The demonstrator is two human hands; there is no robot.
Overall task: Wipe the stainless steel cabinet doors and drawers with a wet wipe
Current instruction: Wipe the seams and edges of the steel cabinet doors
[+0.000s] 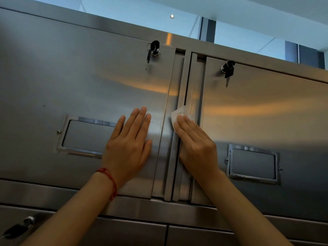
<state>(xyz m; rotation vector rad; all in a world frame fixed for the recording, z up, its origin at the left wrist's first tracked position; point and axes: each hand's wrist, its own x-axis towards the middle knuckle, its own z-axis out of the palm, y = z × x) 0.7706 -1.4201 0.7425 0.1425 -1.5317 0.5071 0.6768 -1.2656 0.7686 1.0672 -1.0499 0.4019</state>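
Between the two upper doors, on the centre post, my right hand [195, 137] presses the wet wipe [179, 113] with flat fingers; my left hand [129, 139], fingers straight, braces the left door [79, 82]. Sliding up, the wipe could snag in the seam or knock the dangling keys [229, 70]. Brushed steel all round, windows above.

My white wet wipe [179, 113] lies crumpled flat on the seam between two shut, brushed-steel cabinet doors: the left door [79, 82] and the right door [275, 112], each with a key in its lock.
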